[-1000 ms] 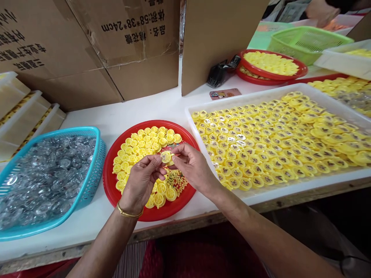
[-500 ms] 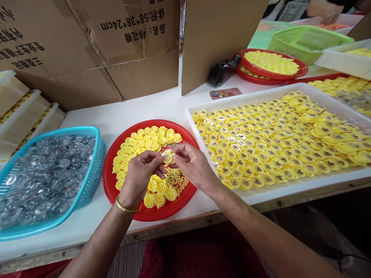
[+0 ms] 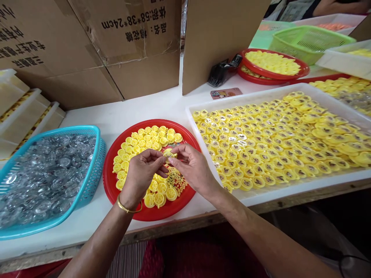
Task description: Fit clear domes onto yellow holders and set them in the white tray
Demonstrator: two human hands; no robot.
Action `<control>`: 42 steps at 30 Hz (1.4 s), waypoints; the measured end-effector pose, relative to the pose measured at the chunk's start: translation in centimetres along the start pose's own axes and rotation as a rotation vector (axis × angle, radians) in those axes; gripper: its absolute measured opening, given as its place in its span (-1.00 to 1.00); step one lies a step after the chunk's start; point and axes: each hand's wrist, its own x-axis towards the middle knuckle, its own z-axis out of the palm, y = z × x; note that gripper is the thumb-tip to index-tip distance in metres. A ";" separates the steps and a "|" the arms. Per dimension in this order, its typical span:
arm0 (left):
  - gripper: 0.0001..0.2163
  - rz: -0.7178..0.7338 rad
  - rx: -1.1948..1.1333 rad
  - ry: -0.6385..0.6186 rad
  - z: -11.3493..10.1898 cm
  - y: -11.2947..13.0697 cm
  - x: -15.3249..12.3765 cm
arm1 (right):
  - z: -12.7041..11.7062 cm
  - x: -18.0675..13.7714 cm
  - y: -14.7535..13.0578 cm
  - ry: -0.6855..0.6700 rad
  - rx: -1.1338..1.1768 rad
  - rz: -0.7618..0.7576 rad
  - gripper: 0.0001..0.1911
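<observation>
Over the red round tray (image 3: 116, 200), my left hand (image 3: 142, 170) and my right hand (image 3: 193, 166) pinch one small yellow cup-shaped piece (image 3: 169, 153) between them. Fingertips of both hands cover much of it. Beneath and around the hands, yellow cup-shaped pieces (image 3: 145, 137) lie in the tray. Tiny pale yellow discs (image 3: 178, 179) are scattered on its right side, partly under my right hand. A gold bracelet (image 3: 126, 208) circles my left wrist.
To the left stands a blue basket (image 3: 100, 154) of clear plastic pieces. A white tray (image 3: 191, 112) full of yellow pieces lies right. Behind are cardboard boxes (image 3: 145, 77), a phone (image 3: 226, 93), a black tool (image 3: 223, 71), stacked red trays (image 3: 304, 69) and a green basket (image 3: 313, 38).
My right thumb has moved onto the face of the yellow piece, which now looks tilted. Far back right, another person's hand has left the pale bin of orange pieces.
</observation>
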 end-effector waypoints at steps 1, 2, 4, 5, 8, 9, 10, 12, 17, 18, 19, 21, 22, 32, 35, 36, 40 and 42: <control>-0.82 0.009 0.000 -0.002 0.1 0.0 0.0 | 0.0 0.0 0.1 0.005 0.000 0.003 -0.84; -0.82 0.020 0.000 -0.004 0.2 -0.1 -0.1 | 0.0 0.0 0.2 0.011 0.006 0.007 -0.83; -0.82 0.048 0.022 -0.005 0.4 -0.1 -0.2 | 0.1 0.0 0.1 0.025 0.040 0.016 -0.79; -0.81 0.067 0.050 0.003 0.4 -0.2 -0.2 | 0.1 0.0 0.1 0.033 0.064 0.021 -0.78; -0.71 0.128 0.096 0.036 0.5 -0.5 -0.2 | 0.1 -0.1 -0.2 0.051 0.133 0.032 -0.76; -0.66 0.139 0.080 0.025 0.4 -0.5 -0.2 | 0.1 -0.1 -0.3 0.057 0.147 0.037 -0.75; -0.64 0.144 0.059 -0.001 0.4 -0.6 -0.2 | 0.1 -0.2 -0.4 0.060 0.158 0.043 -0.74; -0.66 0.142 0.050 -0.064 0.3 -0.7 -0.2 | 0.1 -0.3 -0.5 0.060 0.173 0.058 -0.73; -0.72 0.199 0.181 0.000 0.4 -0.7 -0.4 | -0.1 -0.5 -0.4 0.060 0.151 0.071 -0.68; -0.73 0.187 0.174 0.002 0.4 -0.7 -0.5 | -0.2 -0.6 -0.4 0.053 0.152 0.087 -0.68; -0.73 0.162 0.155 -0.009 0.4 -0.7 -0.6 | -0.4 -0.6 -0.5 0.038 0.162 0.111 -0.68; -0.73 0.101 0.104 -0.059 0.5 -0.7 -0.8 | -0.9 -0.9 -0.8 0.003 0.198 0.167 -0.69; -0.73 0.081 0.091 -0.085 0.6 -0.7 -0.9 | -1.2 -1.0 -1.0 -0.009 0.215 0.187 -0.70; -0.48 0.114 0.096 -0.187 3.0 -0.3 -0.4 | -8.2 3.2 -1.7 0.228 0.106 0.169 -0.62; -0.52 0.088 0.164 -0.137 2.5 -0.8 -0.4 | -13.1 9.0 0.0 0.506 -0.214 0.190 -0.68; -0.54 0.059 0.181 -0.118 2.2 -1.1 -0.5 | -14.4 11.0 0.8 0.525 -0.243 0.209 -0.74; -0.53 -0.057 0.206 -0.088 1.1 -2.1 -0.9 | -16.8 16.5 3.7 0.544 -0.382 0.272 -0.74; -0.52 -0.084 0.205 -0.091 0.7 -2.5 -1.2 | -16.7 17.8 4.8 0.560 -0.462 0.258 -0.67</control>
